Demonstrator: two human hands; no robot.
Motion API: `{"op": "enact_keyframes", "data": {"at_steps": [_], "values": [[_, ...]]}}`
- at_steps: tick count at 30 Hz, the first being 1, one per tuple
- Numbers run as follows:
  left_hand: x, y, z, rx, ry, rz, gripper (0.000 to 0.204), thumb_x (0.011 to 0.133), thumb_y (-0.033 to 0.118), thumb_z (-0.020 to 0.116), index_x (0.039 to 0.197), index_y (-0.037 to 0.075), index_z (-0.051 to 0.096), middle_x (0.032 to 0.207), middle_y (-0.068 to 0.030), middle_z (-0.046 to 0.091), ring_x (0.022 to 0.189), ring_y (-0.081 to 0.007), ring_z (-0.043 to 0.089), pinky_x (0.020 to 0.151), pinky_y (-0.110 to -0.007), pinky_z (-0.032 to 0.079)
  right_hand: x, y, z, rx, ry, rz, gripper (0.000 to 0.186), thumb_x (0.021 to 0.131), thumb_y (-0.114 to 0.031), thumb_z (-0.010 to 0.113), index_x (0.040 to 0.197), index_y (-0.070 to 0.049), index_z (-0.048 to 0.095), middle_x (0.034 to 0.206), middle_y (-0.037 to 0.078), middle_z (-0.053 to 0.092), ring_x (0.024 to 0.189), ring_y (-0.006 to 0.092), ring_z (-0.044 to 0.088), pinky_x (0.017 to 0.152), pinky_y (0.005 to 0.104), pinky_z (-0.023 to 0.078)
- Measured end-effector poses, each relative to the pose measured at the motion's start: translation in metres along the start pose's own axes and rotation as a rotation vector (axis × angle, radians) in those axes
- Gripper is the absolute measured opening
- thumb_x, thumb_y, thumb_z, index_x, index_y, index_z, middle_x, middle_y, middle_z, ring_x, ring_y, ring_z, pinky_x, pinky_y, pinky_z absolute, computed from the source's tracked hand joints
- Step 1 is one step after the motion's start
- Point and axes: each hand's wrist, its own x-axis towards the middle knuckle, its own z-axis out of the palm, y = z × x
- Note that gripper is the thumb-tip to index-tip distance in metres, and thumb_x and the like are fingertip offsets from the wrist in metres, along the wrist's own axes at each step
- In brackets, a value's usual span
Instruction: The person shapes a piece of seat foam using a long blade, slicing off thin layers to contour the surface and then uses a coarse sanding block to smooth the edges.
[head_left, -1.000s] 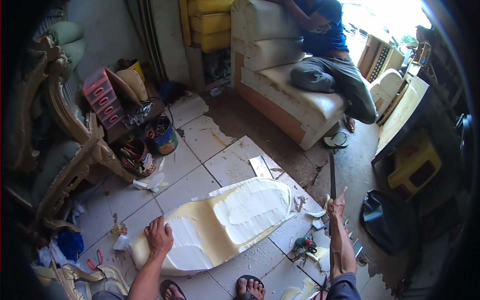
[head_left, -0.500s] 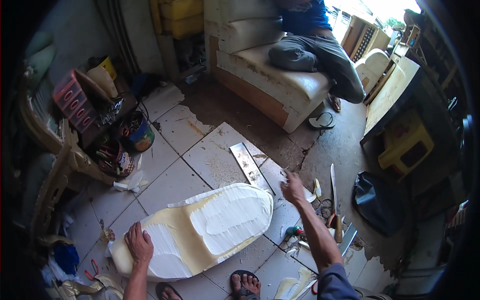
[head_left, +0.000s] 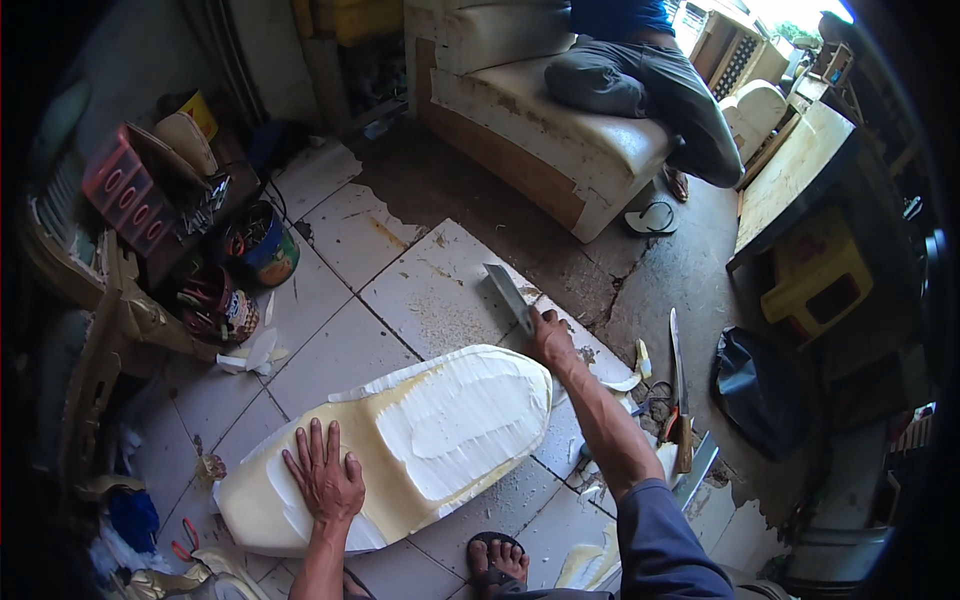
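Since half a second ago, the right hand (head_left: 552, 338) has closed its fingers on one flat metal blade (head_left: 508, 296). One left hand (head_left: 325, 478) presses, fingers spread wide, on one foam cushion (head_left: 440, 430) lying on the floor. Two cans (head_left: 262, 245) hold tools.

Dusty white-tiled floor (head_left: 340, 350), worn cream sofa (head_left: 560, 140) at back, yellow stool (head_left: 815, 285) rt, daylight top rt.

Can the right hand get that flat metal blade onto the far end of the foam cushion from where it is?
Probably yes: the right hand grips the flat metal blade just beside the pale foam cushion, nothing between them.
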Motion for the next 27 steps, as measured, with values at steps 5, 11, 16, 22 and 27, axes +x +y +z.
{"op": "enact_keyframes", "data": {"at_steps": [5,11,16,22,27], "values": [[0.001,0.004,0.004,0.005,0.023,-0.014,0.065,0.097,0.03,0.053,0.16,0.018,0.043,0.171,-0.0103,0.03,0.159,-0.0363,0.02,0.128,-0.063,0.005,-0.051,0.026,-0.02,0.158,0.489,-0.222,0.083,0.084,-0.008,0.066,0.161,-0.014,0.036,0.154,0.033,0.04,0.136,0.0554,0.046,0.114,0.0534,0.045],[0.004,0.008,0.015,0.054,0.108,-0.036,0.063,0.099,0.03,0.053,0.159,0.018,0.044,0.171,-0.0114,0.03,0.159,-0.0382,0.019,0.126,-0.068,0.005,-0.222,-0.057,-0.05,0.086,0.292,-0.223,0.064,0.094,-0.034,0.074,0.152,-0.017,0.054,0.162,0.027,0.035,0.146,0.0477,0.04,0.114,0.0579,0.04],[0.011,0.022,0.018,0.046,0.031,-0.073,0.063,0.102,0.03,0.046,0.162,0.016,0.038,0.173,-0.0096,0.026,0.161,-0.0355,0.015,0.126,-0.065,0.002,-0.157,-0.045,-0.031,-0.087,0.547,-0.259,0.053,0.096,-0.038,0.069,0.144,-0.02,0.058,0.142,0.025,0.047,0.127,0.0435,0.048,0.102,0.0554,0.041],[0.015,0.031,0.02,0.074,0.072,-0.078,0.064,0.101,0.029,0.048,0.163,0.017,0.037,0.173,-0.0088,0.026,0.161,-0.0348,0.015,0.126,-0.066,0.004,-0.098,-0.056,-0.037,-0.002,0.55,-0.21,0.053,0.089,-0.041,0.076,0.121,-0.004,0.057,0.148,0.027,0.046,0.118,0.0438,0.057,0.098,0.0528,0.044],[0.015,0.025,0.02,0.09,0.133,-0.078,0.064,0.1,0.027,0.052,0.162,0.017,0.039,0.172,-0.0093,0.028,0.16,-0.0364,0.018,0.125,-0.067,0.007,-0.112,-0.081,-0.035,-0.141,0.429,-0.248,0.057,0.095,-0.057,0.064,0.117,-0.004,0.059,0.162,0.02,0.038,0.127,0.0414,0.051,0.097,0.058,0.04]]}}
